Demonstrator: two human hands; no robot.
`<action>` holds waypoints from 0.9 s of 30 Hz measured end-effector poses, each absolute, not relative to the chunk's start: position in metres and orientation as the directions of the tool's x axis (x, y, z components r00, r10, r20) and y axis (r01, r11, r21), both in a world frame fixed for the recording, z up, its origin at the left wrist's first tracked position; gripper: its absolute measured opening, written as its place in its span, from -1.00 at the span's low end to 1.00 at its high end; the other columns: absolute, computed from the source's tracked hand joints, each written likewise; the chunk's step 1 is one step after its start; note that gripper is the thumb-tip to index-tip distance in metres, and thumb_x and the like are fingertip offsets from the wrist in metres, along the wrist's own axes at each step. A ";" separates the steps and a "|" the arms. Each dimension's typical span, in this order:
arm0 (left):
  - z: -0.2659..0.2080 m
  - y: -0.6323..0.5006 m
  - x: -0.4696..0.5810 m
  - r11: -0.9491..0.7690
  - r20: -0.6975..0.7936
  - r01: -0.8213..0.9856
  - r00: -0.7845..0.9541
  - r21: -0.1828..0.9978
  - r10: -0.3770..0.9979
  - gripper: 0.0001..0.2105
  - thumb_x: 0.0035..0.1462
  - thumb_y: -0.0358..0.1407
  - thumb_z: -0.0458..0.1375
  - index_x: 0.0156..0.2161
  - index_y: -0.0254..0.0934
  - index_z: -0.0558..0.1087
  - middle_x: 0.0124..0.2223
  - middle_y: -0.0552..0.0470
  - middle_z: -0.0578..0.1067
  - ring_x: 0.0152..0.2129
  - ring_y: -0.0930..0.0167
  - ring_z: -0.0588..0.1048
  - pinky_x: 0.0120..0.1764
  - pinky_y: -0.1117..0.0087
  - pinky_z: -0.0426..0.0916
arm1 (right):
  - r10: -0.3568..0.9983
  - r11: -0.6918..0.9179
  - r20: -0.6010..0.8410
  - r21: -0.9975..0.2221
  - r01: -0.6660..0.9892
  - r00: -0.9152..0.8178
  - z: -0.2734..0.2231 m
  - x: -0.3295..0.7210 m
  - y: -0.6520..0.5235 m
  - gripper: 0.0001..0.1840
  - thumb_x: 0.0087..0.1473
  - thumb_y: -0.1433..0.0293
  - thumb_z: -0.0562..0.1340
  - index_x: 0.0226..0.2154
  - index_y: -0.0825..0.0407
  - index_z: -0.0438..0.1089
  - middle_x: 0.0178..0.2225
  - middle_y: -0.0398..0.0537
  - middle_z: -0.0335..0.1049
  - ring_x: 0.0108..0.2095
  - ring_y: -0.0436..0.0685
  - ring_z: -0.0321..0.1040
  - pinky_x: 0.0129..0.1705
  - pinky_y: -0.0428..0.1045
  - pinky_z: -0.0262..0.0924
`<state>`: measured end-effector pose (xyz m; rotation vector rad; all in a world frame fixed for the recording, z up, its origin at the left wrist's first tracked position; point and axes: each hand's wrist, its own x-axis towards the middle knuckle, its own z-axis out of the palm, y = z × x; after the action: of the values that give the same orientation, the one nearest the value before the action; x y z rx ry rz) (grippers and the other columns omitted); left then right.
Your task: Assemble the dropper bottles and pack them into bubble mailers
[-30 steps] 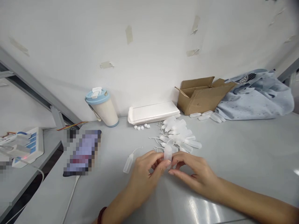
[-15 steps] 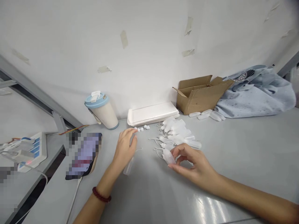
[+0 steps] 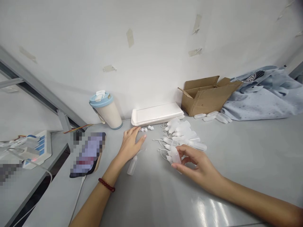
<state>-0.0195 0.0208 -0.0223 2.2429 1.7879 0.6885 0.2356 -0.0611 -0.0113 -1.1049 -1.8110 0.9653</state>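
Left hand (image 3: 130,143) has gone from the held bottle (image 3: 175,155) over to the caps (image 3: 145,129); the right hand (image 3: 197,162) stays where it was, with the bottle in its pinch. Just nearer than the left thumb lies a lone bottle (image 3: 132,166). The held bottle is between the right thumb and fingertips, at the near edge of the pile (image 3: 183,129), which spreads beyond that hand. The left thumb and fingers are moderately parted, fingertips at the caps' near-left side; whether they touch one, I cannot tell. Past the caps is the stack (image 3: 157,113), and far beyond the right hand, the box (image 3: 208,100).

A light pinch on a single cap should work best, thumb and finger on opposite sides, so its neighbours don't roll. The soft-looking bottle probably wants a gentle grip, held steady and clear of the tangled tubes.

The held bottle stands steeply, its long axis tipped a little leftward at the top, away from the right palm; its mouth is unclear. The lone bottle points its neck away from the person and slightly right, its tube curving right, nearer than the left thumb.
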 end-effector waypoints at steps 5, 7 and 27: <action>-0.025 0.021 -0.021 -0.273 0.248 0.875 0.184 0.399 0.951 -0.52 0.23 -0.10 0.02 0.15 -0.37 0.31 0.18 -0.19 0.34 0.11 0.14 0.22 0.14 0.09 0.13 | 0.917 0.316 0.193 -0.885 0.341 -0.348 -0.009 0.236 -0.060 -0.77 0.12 0.19 0.22 -0.31 0.02 0.35 -0.38 -0.09 0.29 -0.37 0.08 0.30 -0.36 0.00 0.34; -0.025 0.021 -0.021 -0.280 0.253 0.875 0.190 0.394 0.949 -0.53 0.23 -0.10 0.01 0.14 -0.35 0.32 0.19 -0.19 0.34 0.11 0.13 0.22 0.13 0.06 0.15 | 0.915 0.323 0.201 -0.884 0.338 -0.350 -0.009 0.235 -0.059 -0.78 0.13 0.20 0.22 -0.31 0.02 0.35 -0.37 -0.08 0.29 -0.35 0.08 0.30 -0.35 -0.01 0.33; 0.002 0.001 -0.014 -0.140 0.145 0.655 0.046 0.742 0.988 -0.86 0.12 -0.33 0.15 -0.24 -0.34 0.50 -0.24 -0.07 0.53 -0.29 0.30 0.51 -0.12 0.19 0.39 | 0.836 0.541 0.401 -0.715 0.443 -0.374 -0.005 0.240 -0.058 -0.84 0.13 0.31 0.23 -0.41 0.04 0.32 -0.52 -0.17 0.19 -0.53 -0.01 0.14 -0.52 -0.09 0.06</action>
<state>-0.0136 0.0012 0.0021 1.8454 1.6483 0.9013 0.2399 -0.0582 -0.0050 -1.0330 -2.0083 0.6496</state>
